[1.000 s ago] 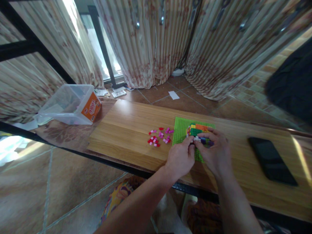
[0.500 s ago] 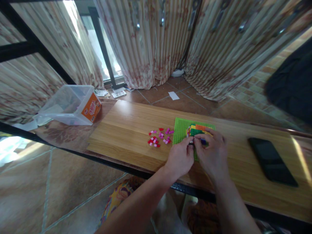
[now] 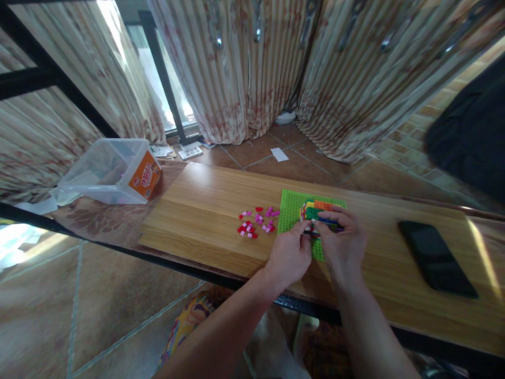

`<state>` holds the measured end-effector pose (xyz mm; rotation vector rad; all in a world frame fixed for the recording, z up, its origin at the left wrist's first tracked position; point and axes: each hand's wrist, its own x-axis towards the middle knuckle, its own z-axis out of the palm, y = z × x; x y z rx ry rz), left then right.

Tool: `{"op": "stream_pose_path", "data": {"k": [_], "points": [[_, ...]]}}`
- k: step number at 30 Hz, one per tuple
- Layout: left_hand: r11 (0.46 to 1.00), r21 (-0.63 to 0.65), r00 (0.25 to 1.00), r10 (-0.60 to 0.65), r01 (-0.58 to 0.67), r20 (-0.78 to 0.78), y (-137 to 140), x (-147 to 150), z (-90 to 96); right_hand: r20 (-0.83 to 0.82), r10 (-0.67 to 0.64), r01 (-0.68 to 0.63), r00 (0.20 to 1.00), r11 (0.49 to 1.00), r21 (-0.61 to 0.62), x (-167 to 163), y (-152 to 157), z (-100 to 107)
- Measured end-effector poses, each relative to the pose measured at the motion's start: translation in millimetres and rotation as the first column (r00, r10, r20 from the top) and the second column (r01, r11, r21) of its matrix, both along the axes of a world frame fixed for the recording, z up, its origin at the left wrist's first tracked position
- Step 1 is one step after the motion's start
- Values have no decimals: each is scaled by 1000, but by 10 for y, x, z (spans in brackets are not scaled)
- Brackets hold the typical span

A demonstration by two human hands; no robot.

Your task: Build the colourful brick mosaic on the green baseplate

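Two bare hands work close together over a small brick build [image 3: 314,212] on a green baseplate [image 3: 289,208], which lies on a wooden board [image 3: 205,210]. The left hand [image 3: 290,252] comes in at the build's near left corner, thumb and forefinger drawn together at its edge; the right hand [image 3: 345,245] arches over the near right side, fingers bent, its thumb almost meeting the left fingertips. A speck of white shows between them, but whether either hand grips a loose piece cannot be told. Rows of orange, yellow and green top the build's far side, with blue partly covered by the right fingers. Just left of the baseplate, red and pink bricks [image 3: 259,218] lie scattered on the board. A black phone [image 3: 437,258] rests well to the right of the hands. At the far left, a clear plastic bin [image 3: 100,181] with an orange label [image 3: 145,176] sits on a brown cloth [image 3: 98,218]. Beyond the board, striped curtains [image 3: 252,79] hang to a tiled floor [image 3: 244,155], where a white sheet of paper [image 3: 280,154] lies.
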<state>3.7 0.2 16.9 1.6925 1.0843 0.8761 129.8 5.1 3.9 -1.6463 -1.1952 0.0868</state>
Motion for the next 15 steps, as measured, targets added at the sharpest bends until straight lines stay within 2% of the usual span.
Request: {"op": "stream_pose_path", "data": {"k": [7,11,13,15], "points": [[1000,-2,999,17,-17,-31,-27,-21,28,-40,-7,7,999,1000,-1,0,35,-45],[999,-24,999,25,-24,28,-27,7,-5,-26,-4,4,1000,1000,4,-20,24,-34],[993,-113,989,46,-30,141,-2,29,-20,-42,18,-17,999,999,27,-9,9,-32],[944,-330,935,141,-28,324,43,25,-6,-78,25,-20,997,997,73,18,-10,-22]]}}
